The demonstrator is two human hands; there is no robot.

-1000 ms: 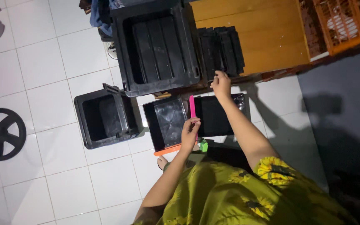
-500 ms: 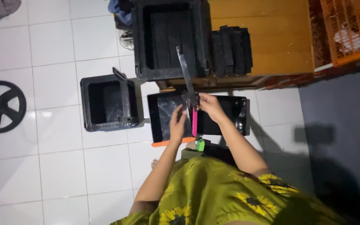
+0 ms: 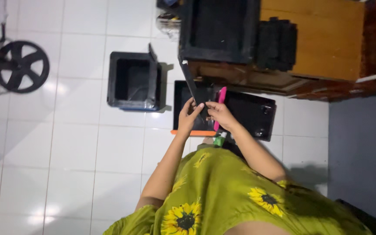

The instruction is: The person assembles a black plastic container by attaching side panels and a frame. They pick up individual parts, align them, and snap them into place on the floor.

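My left hand (image 3: 189,115) and my right hand (image 3: 219,114) meet in front of me over the floor trays. Between them they hold a long black strip-shaped part (image 3: 193,88) that slants up to the left toward the table edge. A pink flat tool (image 3: 219,106) stands beside my right hand; which hand grips it I cannot tell. Below the hands lie a black tray with an orange edge (image 3: 193,132) and a second black tray (image 3: 253,114).
A black open bin (image 3: 135,81) stands on the white tiled floor to the left. A wooden table (image 3: 327,39) carries a large black crate (image 3: 218,30) and a stack of black parts (image 3: 276,43). A black wheel-shaped object (image 3: 21,66) lies far left.
My right hand came down from the stack on the table with a black strip, and both hands closed on it. The view has shifted, so everything sits further right and higher.
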